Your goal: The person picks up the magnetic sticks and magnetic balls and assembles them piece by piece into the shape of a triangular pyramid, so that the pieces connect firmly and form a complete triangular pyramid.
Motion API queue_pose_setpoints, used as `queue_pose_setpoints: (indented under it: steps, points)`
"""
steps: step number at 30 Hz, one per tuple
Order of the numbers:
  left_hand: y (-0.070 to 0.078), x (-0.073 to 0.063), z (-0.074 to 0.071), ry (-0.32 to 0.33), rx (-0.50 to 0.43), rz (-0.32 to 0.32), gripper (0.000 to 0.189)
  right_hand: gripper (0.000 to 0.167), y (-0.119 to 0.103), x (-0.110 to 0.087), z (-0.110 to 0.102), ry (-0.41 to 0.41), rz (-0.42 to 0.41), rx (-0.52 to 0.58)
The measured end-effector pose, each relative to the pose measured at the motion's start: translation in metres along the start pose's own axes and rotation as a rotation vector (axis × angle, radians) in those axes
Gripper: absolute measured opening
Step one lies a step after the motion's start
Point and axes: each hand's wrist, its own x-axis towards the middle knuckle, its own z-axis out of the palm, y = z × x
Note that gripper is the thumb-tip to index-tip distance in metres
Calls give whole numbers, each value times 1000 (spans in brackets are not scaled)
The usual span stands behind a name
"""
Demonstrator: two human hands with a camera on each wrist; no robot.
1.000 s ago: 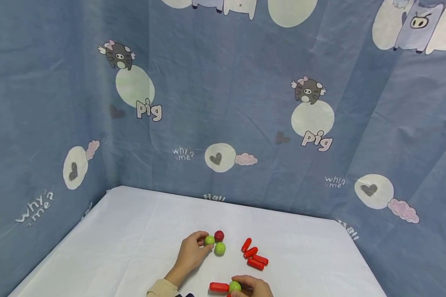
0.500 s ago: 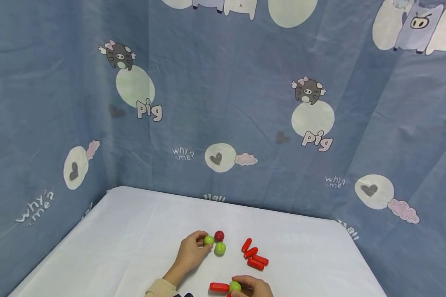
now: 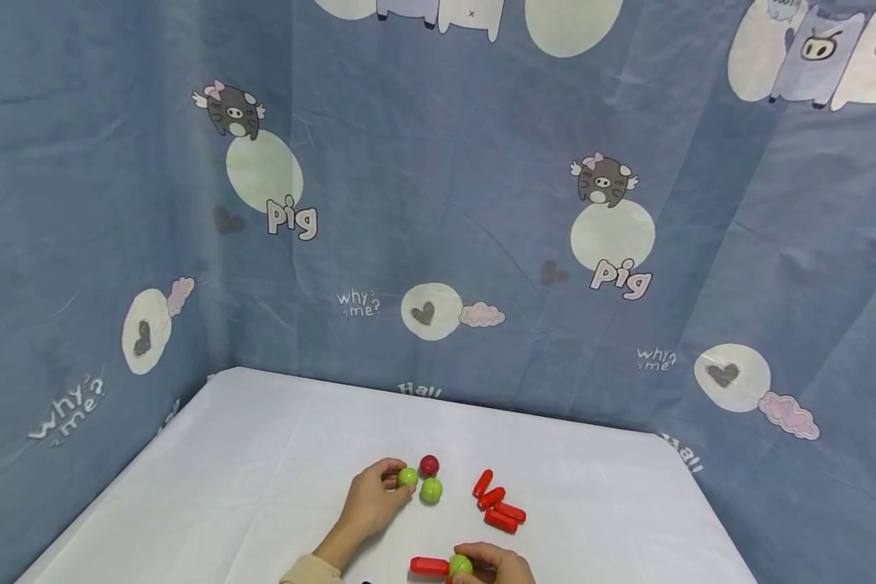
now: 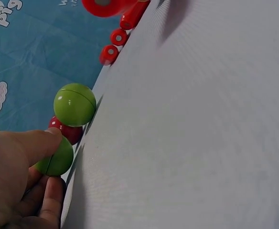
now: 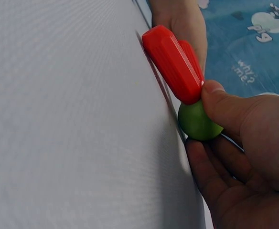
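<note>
My left hand pinches a light green ball between thumb and fingers, low over the white table. Close to it lie a dark red ball and a second green ball. Nearer to me, my right hand holds another green ball between thumb and fingertips. A faceted red rod meets this ball and points left in the head view. A second red rod shows partly behind the first in the right wrist view; the head view cuts it off at the bottom edge.
Several short red rods lie grouped on the white-covered table, right of the balls. Their ends show grey discs in the left wrist view. A blue printed curtain stands behind the table and along its left side.
My left hand has shifted slightly left with its green ball, widening the gap to the red ball and the other green one. The right hand stays in place with its ball and rods.
</note>
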Motion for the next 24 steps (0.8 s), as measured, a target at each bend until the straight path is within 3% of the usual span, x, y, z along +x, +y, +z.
queue_pose_setpoints:
  steps: [14,24]
  points:
    - [1,-19,-10,4,-11,-22,37,52,0,1,2,5,-20,-16]
    - [-3,-30,-17,-58,-21,-23,38,51,0,0,-1,-9,-33,-4]
